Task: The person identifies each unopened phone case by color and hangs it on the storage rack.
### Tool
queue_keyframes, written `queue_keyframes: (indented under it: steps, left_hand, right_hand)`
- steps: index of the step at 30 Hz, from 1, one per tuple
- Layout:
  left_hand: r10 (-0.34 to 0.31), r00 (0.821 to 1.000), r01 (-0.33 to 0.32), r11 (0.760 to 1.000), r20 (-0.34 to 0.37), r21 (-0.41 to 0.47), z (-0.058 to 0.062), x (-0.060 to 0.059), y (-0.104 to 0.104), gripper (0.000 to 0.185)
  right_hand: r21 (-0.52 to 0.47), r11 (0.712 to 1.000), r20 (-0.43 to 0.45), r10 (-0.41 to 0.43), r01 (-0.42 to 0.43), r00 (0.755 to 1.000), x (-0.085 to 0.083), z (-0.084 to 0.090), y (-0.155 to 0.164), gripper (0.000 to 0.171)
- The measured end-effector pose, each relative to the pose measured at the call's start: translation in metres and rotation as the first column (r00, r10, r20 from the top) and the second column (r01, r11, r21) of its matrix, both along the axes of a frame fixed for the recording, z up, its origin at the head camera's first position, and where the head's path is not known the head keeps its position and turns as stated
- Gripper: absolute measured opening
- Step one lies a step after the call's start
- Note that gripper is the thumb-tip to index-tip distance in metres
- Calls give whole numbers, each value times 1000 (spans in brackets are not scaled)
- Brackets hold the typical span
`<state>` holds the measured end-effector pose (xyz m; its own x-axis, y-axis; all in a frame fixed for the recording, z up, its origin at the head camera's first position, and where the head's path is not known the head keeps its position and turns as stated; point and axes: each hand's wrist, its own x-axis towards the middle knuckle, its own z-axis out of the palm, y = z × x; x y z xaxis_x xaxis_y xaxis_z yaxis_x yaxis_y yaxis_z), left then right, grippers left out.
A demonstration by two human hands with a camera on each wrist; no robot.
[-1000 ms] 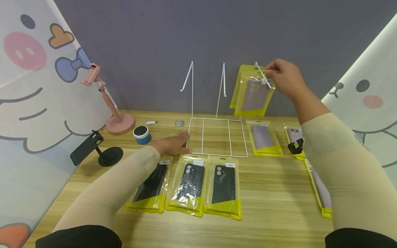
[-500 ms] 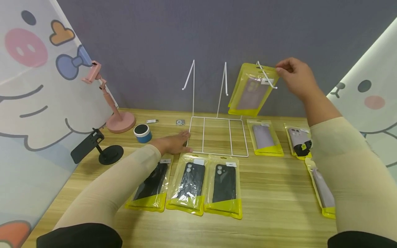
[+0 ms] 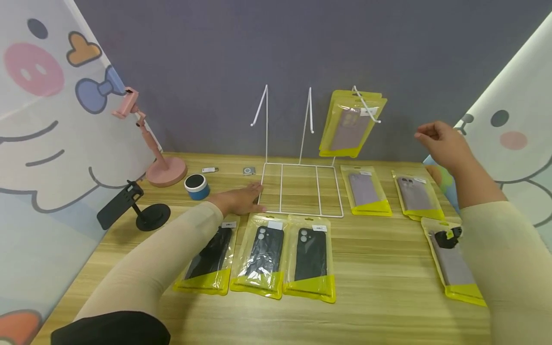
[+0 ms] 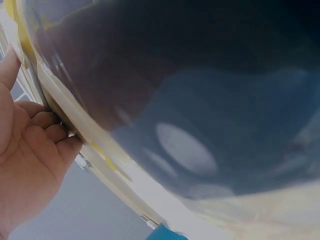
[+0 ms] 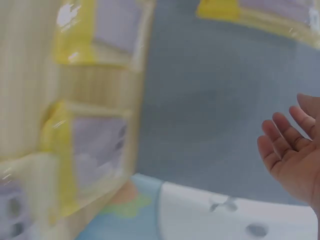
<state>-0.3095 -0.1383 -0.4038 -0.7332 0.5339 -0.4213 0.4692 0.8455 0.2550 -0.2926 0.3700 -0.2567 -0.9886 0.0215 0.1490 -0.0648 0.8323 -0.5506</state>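
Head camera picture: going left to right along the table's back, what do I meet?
Pink jointed stand, round blue-and-white pot, white plastic USB stick, small silver square gadget, white wire rack, yellow-edged bag with purple phone case, another such bag.

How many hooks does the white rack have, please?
3: the left hook and the middle hook, both bare, and the right hook, holding purple packs; none appear hidden.
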Motion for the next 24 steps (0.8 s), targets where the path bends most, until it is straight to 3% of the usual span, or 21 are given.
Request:
queue_keyframes:
  steps: [9,15,24]
  left_hand:
    - [-3,1000,3,1000,11,14,-1,1,1,91]
    - [11,1000,-11,999,8,30,0,5,0,90]
    - [11,1000,-11,1000,0,28,4,6,0,90]
  right_hand:
    - [140,990,189,-3,-24,982,38,-51,59,71]
    - [306,942,284,46,-136,958,60,-80,92,65]
    - [337,911,477,53,-239,877,79,-113,106,80]
